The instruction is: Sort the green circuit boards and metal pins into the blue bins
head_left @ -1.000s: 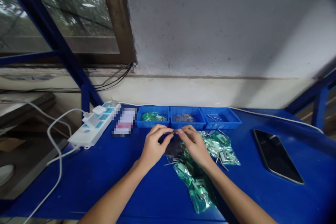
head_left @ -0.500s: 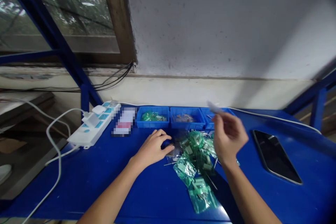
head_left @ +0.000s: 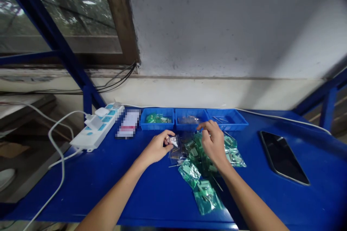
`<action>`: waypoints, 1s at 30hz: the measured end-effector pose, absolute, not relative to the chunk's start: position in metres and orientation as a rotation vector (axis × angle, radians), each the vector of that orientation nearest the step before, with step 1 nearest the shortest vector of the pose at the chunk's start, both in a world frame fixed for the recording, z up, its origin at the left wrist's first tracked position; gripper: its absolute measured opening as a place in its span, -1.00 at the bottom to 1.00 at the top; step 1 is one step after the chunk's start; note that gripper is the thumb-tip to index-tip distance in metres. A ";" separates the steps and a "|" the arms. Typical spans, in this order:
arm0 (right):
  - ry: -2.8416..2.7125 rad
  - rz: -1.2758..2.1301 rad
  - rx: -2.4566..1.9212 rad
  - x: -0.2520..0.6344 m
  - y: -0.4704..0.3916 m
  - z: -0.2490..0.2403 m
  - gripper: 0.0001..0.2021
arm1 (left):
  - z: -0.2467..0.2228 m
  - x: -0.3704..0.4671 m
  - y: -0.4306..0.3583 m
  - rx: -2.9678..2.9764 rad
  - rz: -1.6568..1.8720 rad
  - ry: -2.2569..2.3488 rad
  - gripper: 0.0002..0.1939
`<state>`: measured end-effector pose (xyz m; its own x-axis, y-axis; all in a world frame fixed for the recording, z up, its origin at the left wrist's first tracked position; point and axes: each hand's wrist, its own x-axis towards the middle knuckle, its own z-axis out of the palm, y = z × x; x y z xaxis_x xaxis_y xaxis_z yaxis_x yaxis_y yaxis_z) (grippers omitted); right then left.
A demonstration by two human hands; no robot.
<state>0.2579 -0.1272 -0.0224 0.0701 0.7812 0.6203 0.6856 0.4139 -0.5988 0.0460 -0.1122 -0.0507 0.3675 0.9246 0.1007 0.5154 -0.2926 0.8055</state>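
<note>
My left hand (head_left: 158, 147) is closed, pinching a small clear plastic bag (head_left: 173, 140) between thumb and fingers. More clear bags with thin metal pieces (head_left: 175, 155) lie just under it. My right hand (head_left: 213, 140) is bent over the pile of green plastic bags (head_left: 193, 150), close to the front of the middle blue bin (head_left: 191, 118). Its fingers are curled, and what they hold, if anything, is hidden. White pieces and metal pins show inside the green bags. Two of them (head_left: 207, 202) spread toward the table's front edge.
The left bin (head_left: 157, 120) contains green bags; the right bin (head_left: 227, 120) contains a few thin pins. A dark phone (head_left: 283, 157) lies at the right. At the left are a blurred-out phone-like object (head_left: 128, 124) and a white power strip (head_left: 94, 130) with cables.
My right hand has come down and left from above the right bin; the pale piece it held no longer shows. My left hand has lifted slightly, with a small clear bag now visible in it.
</note>
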 end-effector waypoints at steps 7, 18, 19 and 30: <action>-1.703 0.538 -1.322 0.233 -0.139 -0.020 -0.84 | -0.036 0.054 -0.118 2.003 1.178 1.241 -0.84; -1.433 1.049 -1.195 0.222 -0.139 -0.025 -0.75 | -0.030 0.061 -0.133 2.255 1.390 1.171 -0.74; -1.411 1.001 -1.198 0.224 -0.139 -0.025 -0.75 | -0.031 0.061 -0.132 2.240 1.380 1.182 -0.74; -1.821 0.272 -1.123 0.235 -0.147 -0.024 -0.81 | -0.029 0.064 -0.126 1.233 1.100 0.974 -0.60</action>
<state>0.2349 -0.1467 -0.0241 -0.1321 0.7878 0.6016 0.5779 0.5543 -0.5989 0.0640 -0.1261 -0.0293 0.2138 0.9767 0.0166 -0.1014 0.0052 0.9948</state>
